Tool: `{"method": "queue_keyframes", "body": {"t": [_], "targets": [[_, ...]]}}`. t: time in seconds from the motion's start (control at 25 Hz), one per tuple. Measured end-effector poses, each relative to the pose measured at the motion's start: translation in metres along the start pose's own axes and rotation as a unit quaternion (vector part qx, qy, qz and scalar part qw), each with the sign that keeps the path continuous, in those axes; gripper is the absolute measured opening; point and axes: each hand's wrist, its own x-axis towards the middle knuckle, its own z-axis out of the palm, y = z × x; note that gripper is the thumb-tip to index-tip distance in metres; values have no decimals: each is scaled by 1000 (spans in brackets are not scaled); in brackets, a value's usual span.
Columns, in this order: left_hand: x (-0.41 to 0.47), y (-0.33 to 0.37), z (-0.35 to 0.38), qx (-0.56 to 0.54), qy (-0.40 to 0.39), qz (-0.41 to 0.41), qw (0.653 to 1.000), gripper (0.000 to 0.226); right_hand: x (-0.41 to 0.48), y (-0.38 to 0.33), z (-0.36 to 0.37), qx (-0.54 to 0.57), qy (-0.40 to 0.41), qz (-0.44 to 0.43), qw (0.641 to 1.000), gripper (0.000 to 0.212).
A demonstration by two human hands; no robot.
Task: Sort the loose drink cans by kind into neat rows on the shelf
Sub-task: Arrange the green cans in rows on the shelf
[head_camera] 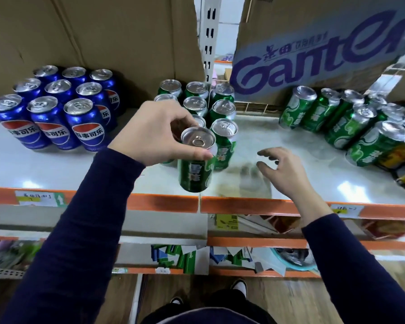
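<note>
My left hand grips a green can by its top rim, upright at the front of a block of green cans in rows mid-shelf. I cannot tell whether the held can touches the shelf. At the left stand blue cola cans in three neat rows. On the right, loose green cans stand crowded and leaning, with yellow cans at the far right edge. My right hand hovers above the white shelf with fingers spread, holding nothing.
A plain cardboard box stands behind the blue cans. A printed carton leans behind the loose green cans. The shelf has an orange front edge. Lower shelves hold packets. A white upright post divides the bays.
</note>
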Motion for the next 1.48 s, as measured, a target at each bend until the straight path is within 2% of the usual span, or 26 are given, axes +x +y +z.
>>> {"method": "queue_keyframes", "body": {"t": [0.12,0.24,0.36,0.44,0.56,0.84,1.12,1.48], "targets": [[42,29,9,-56,13,16,998,56,11,28,-12,-20,-7,-1,1000,24],[100,47,27,-71,52,-5,996,52,24,51,-22,-46,-8,-34,998,18],[159,49,48,5,59,-25,998,57,36,69,-28,-80,-37,-90,992,22],[189,44,61,81,35,-34,996,61,42,77,-30,-92,-52,-110,988,26],[220,33,78,139,-6,-56,989,63,47,85,-30,-92,-57,-120,987,27],[244,2,99,234,-110,-102,961,69,44,93,-29,-59,-22,-160,985,24],[249,1,95,202,-135,-124,962,66,43,99,-26,-52,-8,-175,983,26],[238,-2,103,189,-120,-112,968,65,40,98,-23,-61,9,-185,981,26]]}}
